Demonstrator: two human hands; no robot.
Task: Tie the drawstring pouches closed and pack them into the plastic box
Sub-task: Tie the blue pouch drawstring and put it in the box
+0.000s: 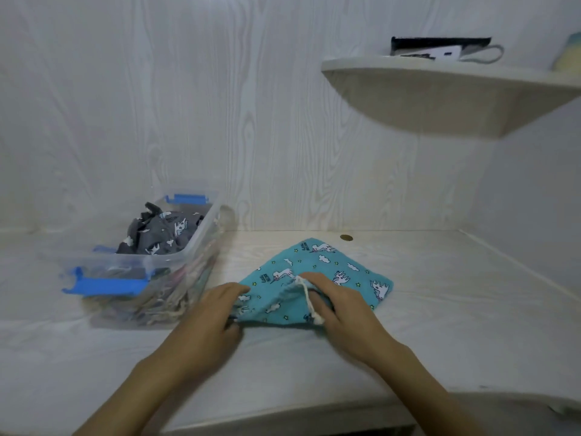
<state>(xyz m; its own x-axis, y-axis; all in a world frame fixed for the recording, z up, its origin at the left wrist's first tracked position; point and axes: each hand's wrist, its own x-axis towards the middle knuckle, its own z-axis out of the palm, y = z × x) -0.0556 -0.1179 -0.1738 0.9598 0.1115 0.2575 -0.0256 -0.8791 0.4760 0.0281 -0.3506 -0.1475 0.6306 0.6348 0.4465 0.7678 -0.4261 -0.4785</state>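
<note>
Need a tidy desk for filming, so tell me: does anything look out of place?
Two things. A small brown disc, perhaps a coin, lies by the wall behind the teal pouch, stray to the job. The box sits not flat on the desk but on a clear pack of cloth and cords.

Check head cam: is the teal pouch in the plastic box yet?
No, the teal pouch lies on the table beside the plastic box, left hand and right hand on it.

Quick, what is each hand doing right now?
Left hand: grips the edge of the teal unicorn pouch.
Right hand: holds the pouch mouth, white drawstring across its fingers.
</note>
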